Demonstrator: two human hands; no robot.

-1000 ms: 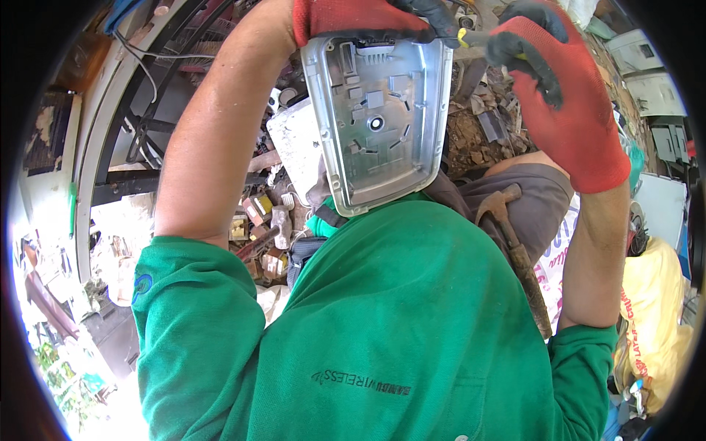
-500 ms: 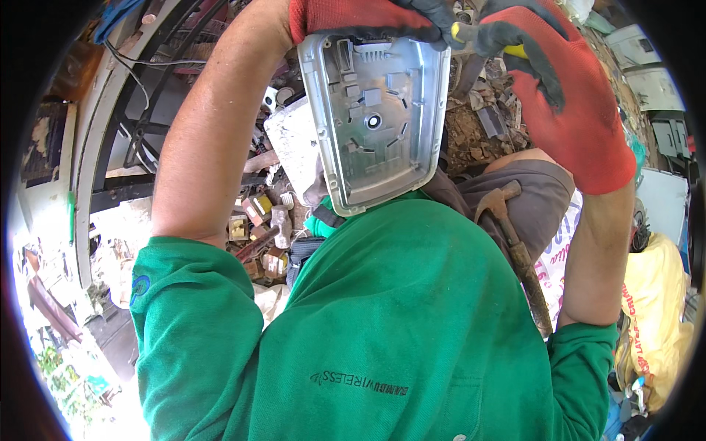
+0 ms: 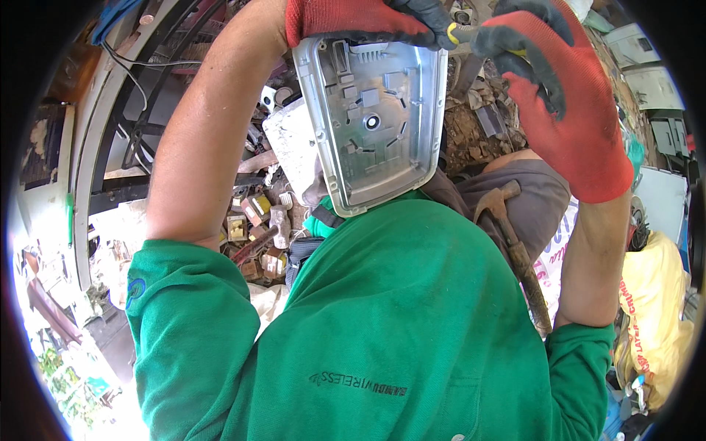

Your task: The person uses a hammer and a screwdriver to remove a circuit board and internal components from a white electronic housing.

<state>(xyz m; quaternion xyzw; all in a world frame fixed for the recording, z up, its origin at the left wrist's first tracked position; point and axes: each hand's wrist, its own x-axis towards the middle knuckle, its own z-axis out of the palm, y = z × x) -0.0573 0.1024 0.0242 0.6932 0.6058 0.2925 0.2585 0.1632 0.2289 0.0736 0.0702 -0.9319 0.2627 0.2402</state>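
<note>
My left hand point(image 3: 357, 20), in a red glove with dark grey coating, grips the top edge of a clear-grey plastic housing point(image 3: 382, 158). The housing is a shallow open shell with moulded ribs and a round hole. It stands tilted against my lap, its hollow side toward me. My right hand point(image 3: 570, 110), gloved alike, is closed at the shell's top right corner around a slim tool point(image 3: 465, 34) with yellow parts. Most of that tool is hidden by the fingers, and its kind is unclear. The tool's yellow end meets my left fingertips.
A claw hammer point(image 3: 515, 246) with a worn handle lies along my right thigh. Left of the shell are a white panel point(image 3: 289, 143) and a second hammer point(image 3: 278, 224) among small boxy parts. Debris covers the ground ahead. A yellow sack point(image 3: 654, 309) stands at right.
Both hands and the top of the housing have shifted slightly left. My right hand has turned a little and dropped slightly, so less of the yellow shows between its fingers.
</note>
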